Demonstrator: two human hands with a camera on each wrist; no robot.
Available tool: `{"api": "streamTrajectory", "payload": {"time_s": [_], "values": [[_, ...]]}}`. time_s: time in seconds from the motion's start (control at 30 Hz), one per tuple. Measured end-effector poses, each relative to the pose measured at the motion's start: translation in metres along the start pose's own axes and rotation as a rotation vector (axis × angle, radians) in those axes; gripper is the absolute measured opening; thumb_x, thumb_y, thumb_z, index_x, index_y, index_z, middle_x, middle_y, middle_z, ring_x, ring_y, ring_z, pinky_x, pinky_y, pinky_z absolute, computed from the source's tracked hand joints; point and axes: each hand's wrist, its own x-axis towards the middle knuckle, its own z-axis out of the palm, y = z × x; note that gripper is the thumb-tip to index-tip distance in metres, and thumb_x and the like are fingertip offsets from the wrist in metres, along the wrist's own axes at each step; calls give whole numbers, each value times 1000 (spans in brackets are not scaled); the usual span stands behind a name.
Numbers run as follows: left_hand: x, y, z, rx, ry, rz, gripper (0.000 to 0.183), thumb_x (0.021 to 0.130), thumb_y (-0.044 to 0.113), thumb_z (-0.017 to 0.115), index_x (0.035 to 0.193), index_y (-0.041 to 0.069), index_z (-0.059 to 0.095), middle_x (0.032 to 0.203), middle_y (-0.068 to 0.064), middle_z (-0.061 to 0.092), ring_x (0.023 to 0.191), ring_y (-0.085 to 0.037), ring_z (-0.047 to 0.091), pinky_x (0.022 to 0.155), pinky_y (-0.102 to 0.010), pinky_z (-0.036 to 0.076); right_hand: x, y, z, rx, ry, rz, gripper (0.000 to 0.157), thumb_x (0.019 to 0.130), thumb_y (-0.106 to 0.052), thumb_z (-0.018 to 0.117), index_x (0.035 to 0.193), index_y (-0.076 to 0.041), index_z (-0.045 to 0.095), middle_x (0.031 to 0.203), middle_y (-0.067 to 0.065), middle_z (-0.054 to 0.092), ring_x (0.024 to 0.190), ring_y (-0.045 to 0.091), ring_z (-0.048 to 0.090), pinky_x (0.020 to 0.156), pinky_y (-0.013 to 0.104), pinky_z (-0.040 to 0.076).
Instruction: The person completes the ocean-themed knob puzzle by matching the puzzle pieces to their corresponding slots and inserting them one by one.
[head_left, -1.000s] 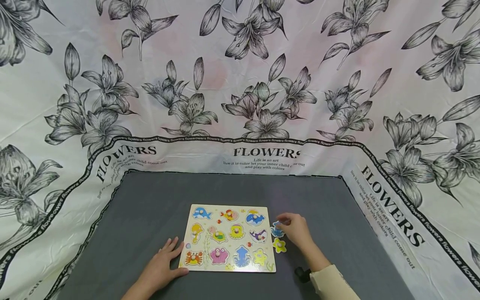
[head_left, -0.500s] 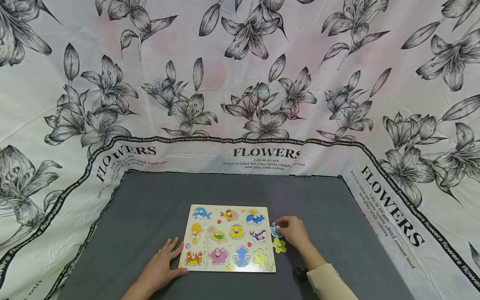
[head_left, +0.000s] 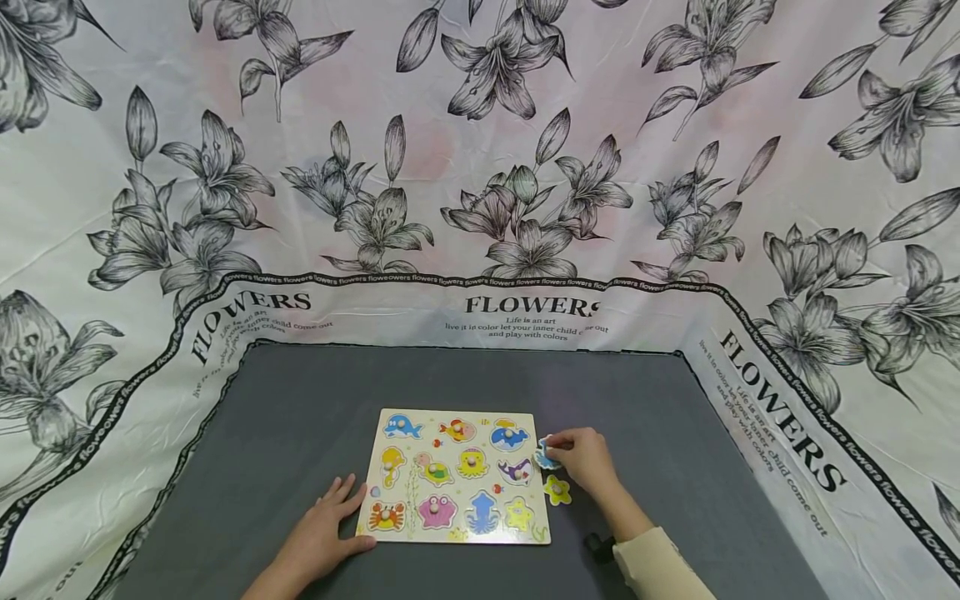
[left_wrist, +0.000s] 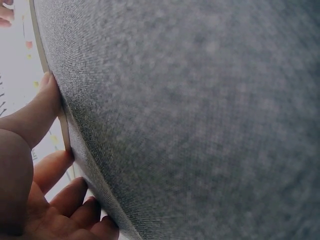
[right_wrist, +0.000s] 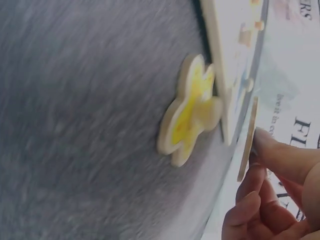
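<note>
My right hand (head_left: 588,458) pinches a thin blue puzzle piece (head_left: 544,454) beside the right edge of a wooden knob puzzle board (head_left: 423,536). In the right wrist view the piece (right_wrist: 248,145) is seen edge-on between thumb and fingers, raised off the table. Just below it lies a yellow star puzzle piece (head_left: 557,491), its knob up, next to the board. My left hand (head_left: 322,525) rests at the board's lower left corner, fingers spread. The left wrist view shows its thumb and a fingertip touching the board's edge. Sea-animal pictures fill the board, including a blue squid (head_left: 483,512) and yellow star (head_left: 519,514) without knobs.
The board lies on a dark grey tabletop (head_left: 315,417). A white flower-print cloth (head_left: 525,208) hangs behind and along both sides. A small black object (head_left: 598,547) sits by the right sleeve (head_left: 660,567).
My right hand has moved slightly left, bringing the blue puzzle piece closer to the board's right edge. The left hand, the board and the star piece have stayed put.
</note>
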Motion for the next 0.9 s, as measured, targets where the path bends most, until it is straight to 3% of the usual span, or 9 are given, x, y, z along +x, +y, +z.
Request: {"api": "streamTrajectory", "payload": {"time_s": [0.4,0.9], "values": [[1,-3,1,-18,5,24,99,68,55,86,148,8,53,160,-21,36,150,-47,24,116,-68,27,-13,-30,-1,99,-54,-77,6,84,-11,83,89,-12,82,89,1,76,70,11,62,57,24,53],[2,-3,3,-21,9,12,98,68,55,86,148,9,53,160,-20,37,150,-46,24,116,-68,28,-34,-51,13,126,-214,-193,6,81,-11,84,85,-14,81,83,-4,72,73,12,58,57,22,50]]}}
